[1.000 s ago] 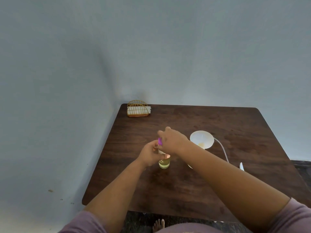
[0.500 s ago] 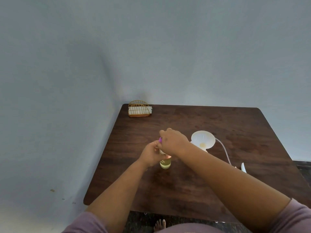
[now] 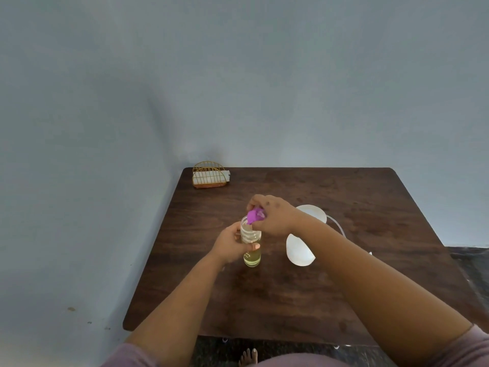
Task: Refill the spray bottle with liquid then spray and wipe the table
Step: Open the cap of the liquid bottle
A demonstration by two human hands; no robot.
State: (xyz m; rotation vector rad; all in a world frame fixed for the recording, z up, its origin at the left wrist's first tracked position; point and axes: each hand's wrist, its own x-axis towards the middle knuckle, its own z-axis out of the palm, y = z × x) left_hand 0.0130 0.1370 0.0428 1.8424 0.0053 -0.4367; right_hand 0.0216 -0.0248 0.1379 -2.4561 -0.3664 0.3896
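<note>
Bottle: spray bottle (image 3: 252, 250) stood mid-table (image 3: 291, 300), part-filled with yellowish liquid.
Left hand (image 3: 229, 246): wrapped round bottle.
Right hand (image 3: 274, 217): pinched purple spray head (image 3: 255, 216) at the neck.
Progress: refill apparently done; spraying, wiping left.

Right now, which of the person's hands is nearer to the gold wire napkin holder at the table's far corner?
Left, though only slightly. The left hand grips the clear bottle almost straight in front of the gold wire napkin holder; the right hand holds the purple cap, farther right.
</note>
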